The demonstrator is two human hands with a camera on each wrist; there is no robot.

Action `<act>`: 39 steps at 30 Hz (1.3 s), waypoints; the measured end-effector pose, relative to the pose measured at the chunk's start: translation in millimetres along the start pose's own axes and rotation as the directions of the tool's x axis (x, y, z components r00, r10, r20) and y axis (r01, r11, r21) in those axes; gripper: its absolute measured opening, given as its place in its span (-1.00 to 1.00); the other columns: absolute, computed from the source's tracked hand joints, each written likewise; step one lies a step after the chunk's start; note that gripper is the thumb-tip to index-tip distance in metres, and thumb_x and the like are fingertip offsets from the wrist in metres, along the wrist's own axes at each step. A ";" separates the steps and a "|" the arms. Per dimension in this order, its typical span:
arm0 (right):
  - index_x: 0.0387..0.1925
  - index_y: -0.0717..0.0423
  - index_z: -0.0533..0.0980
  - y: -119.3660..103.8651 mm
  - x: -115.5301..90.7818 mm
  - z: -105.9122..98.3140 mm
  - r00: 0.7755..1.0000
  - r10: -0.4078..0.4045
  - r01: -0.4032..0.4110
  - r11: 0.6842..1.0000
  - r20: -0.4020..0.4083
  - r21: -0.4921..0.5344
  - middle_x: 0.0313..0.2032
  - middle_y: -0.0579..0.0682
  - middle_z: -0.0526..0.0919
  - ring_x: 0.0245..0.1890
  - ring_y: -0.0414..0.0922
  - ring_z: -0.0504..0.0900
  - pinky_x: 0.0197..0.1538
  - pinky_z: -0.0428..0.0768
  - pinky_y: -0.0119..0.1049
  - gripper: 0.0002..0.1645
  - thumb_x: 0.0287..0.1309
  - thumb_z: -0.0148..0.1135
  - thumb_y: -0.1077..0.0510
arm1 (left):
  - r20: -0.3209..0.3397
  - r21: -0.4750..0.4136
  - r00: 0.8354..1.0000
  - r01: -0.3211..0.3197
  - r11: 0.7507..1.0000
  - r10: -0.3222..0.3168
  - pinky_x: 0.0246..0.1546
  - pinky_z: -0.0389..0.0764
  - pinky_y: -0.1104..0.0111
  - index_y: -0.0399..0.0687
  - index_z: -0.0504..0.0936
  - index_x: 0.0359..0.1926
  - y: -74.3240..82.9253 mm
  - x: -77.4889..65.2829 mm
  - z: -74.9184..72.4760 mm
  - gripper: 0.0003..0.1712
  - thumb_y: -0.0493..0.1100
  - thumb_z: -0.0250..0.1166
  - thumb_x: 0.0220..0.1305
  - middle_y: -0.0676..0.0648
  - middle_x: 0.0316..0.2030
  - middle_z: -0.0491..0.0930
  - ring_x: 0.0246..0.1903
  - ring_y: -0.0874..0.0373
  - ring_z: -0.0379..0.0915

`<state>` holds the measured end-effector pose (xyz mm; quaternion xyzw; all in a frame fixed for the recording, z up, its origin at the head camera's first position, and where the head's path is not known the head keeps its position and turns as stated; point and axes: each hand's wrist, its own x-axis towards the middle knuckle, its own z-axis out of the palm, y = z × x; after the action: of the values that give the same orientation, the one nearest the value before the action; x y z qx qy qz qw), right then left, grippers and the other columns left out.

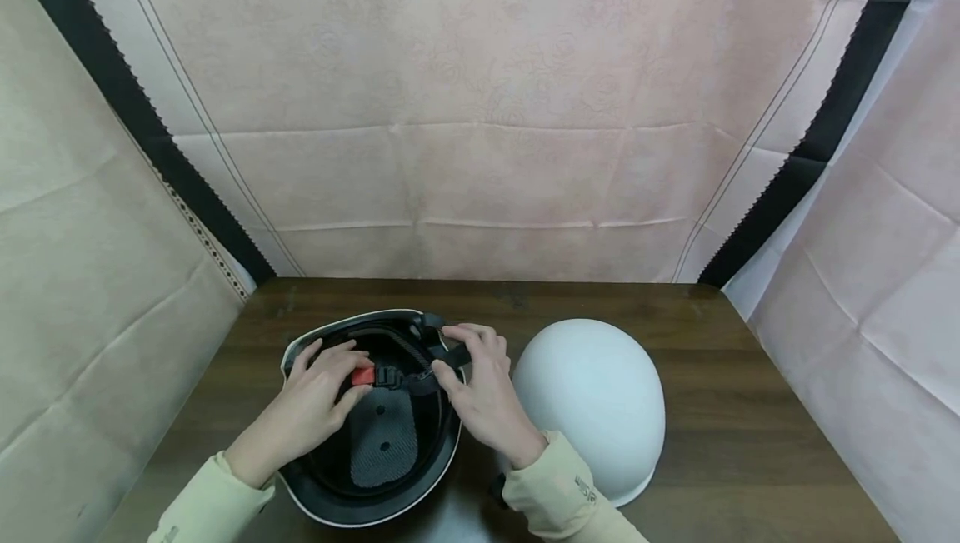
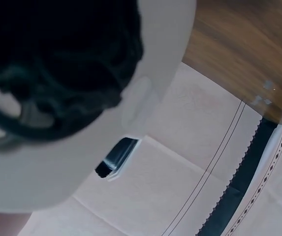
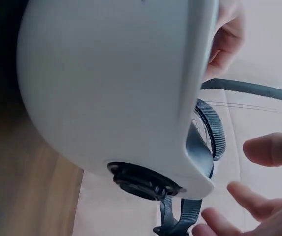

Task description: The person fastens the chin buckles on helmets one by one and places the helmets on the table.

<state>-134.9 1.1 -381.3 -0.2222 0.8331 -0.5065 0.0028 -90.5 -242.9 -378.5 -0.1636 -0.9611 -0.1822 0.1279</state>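
Observation:
A white helmet [image 1: 375, 520] lies upside down on the table, its black lining [image 1: 382, 443] facing up. Over its opening, my left hand [image 1: 311, 397] pinches the red end [image 1: 363, 376] of a black strap buckle [image 1: 387, 376] between thumb and fingers. My right hand [image 1: 483, 393] is at the helmet's right rim, thumb and index finger apart beside a black strap [image 1: 457, 355]. In the right wrist view the right fingers [image 3: 251, 201] are spread near the hanging strap [image 3: 190, 214], below a ribbed black part [image 3: 214, 130]. White shell [image 2: 165, 29] and blurred dark parts fill much of the left wrist view.
A second white helmet [image 1: 592, 401] sits dome up just right of my right forearm. The wooden table [image 1: 750, 443] ends at a pale cloth backdrop [image 1: 487, 176] with black trim [image 1: 825, 127], and cloth walls stand on both sides.

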 end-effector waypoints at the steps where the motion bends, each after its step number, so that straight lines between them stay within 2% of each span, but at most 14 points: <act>1: 0.33 -0.07 0.34 1.2 -0.4 0.2 1.000 0.007 -0.007 1.000 -0.006 0.000 0.33 -0.07 0.18 0.23 -0.01 0.13 0.18 0.23 0.07 -0.43 0.35 0.15 -0.08 | 0.006 0.005 1.000 0.001 1.000 -0.001 0.26 -0.04 -0.24 -0.14 0.62 -0.04 -0.5 -0.5 0.3 -0.68 -0.21 0.41 0.18 -0.20 0.07 0.56 0.26 -0.21 0.28; 12: 0.36 0.00 0.29 9.1 -2.3 0.6 0.998 0.020 -0.018 0.999 -0.057 0.037 0.37 0.04 0.09 0.28 0.01 0.07 0.17 0.29 0.12 -0.34 0.30 0.20 -0.06 | 0.036 -0.025 0.999 0.008 1.000 -0.007 0.27 -0.09 -0.23 -0.14 0.64 -0.07 -3.2 -2.3 3.6 -0.70 -0.22 0.42 0.16 -0.21 0.11 0.54 0.28 -0.22 0.24; 23: 0.38 -0.05 0.25 11.1 -2.9 0.0 0.996 0.068 -0.065 0.997 -0.055 0.046 0.35 -0.02 0.07 0.30 -0.05 0.06 0.22 0.27 0.12 -0.31 0.29 0.21 -0.05 | 0.049 0.077 0.998 -0.041 0.996 0.037 0.26 0.08 -0.18 -0.19 0.65 -0.12 -4.7 -0.1 8.2 -0.74 -0.22 0.42 0.15 -0.20 -0.02 0.61 0.18 -0.23 0.38; 28: 0.39 -0.06 0.21 12.0 -3.9 -0.5 0.997 0.064 -0.061 0.997 -0.047 0.046 0.34 -0.02 0.09 0.30 -0.05 0.08 0.24 0.27 0.06 -0.31 0.31 0.19 -0.06 | 0.046 0.025 0.999 -0.025 0.999 0.024 0.26 0.12 -0.18 -0.20 0.63 -0.07 -3.2 -0.4 5.9 -0.74 -0.26 0.37 0.22 -0.22 0.03 0.58 0.20 -0.24 0.35; 32: 0.40 -0.06 0.19 12.2 -5.1 -0.4 0.997 0.068 -0.067 0.997 -0.035 0.043 0.34 -0.03 0.11 0.31 -0.05 0.10 0.26 0.26 0.05 -0.30 0.32 0.18 -0.06 | 0.001 -0.052 1.000 -0.025 0.998 0.025 0.26 0.13 -0.17 -0.21 0.61 -0.03 -2.5 -0.5 0.0 -0.72 -0.27 0.35 0.24 -0.25 0.10 0.53 0.23 -0.24 0.30; 36: 0.41 -0.03 0.18 13.3 -5.4 0.7 0.998 0.063 -0.062 0.997 -0.022 0.034 0.34 0.00 0.13 0.32 -0.04 0.11 0.26 0.27 0.06 -0.28 0.32 0.18 -0.07 | -0.094 -0.103 0.996 -0.020 0.994 0.010 0.24 0.10 -0.20 -0.23 0.57 0.05 -6.3 -4.2 -8.9 -0.66 -0.29 0.33 0.24 -0.27 0.20 0.43 0.27 -0.25 0.21; 39: 0.41 -0.02 0.17 15.5 -5.6 1.8 0.998 0.066 -0.066 0.997 -0.010 0.030 0.33 0.02 0.14 0.32 -0.02 0.12 0.25 0.27 0.07 -0.28 0.33 0.16 -0.10 | -0.164 -0.116 0.986 -0.010 0.993 -0.009 0.22 0.07 -0.25 -0.26 0.51 0.13 -11.6 -9.1 -14.6 -0.56 -0.31 0.33 0.23 -0.28 0.28 0.32 0.29 -0.29 0.12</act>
<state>-135.1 7.7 -396.5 -0.1919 0.8323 -0.5197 0.0184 -83.7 -261.3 -371.7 -0.1554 -0.9350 -0.2507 0.1968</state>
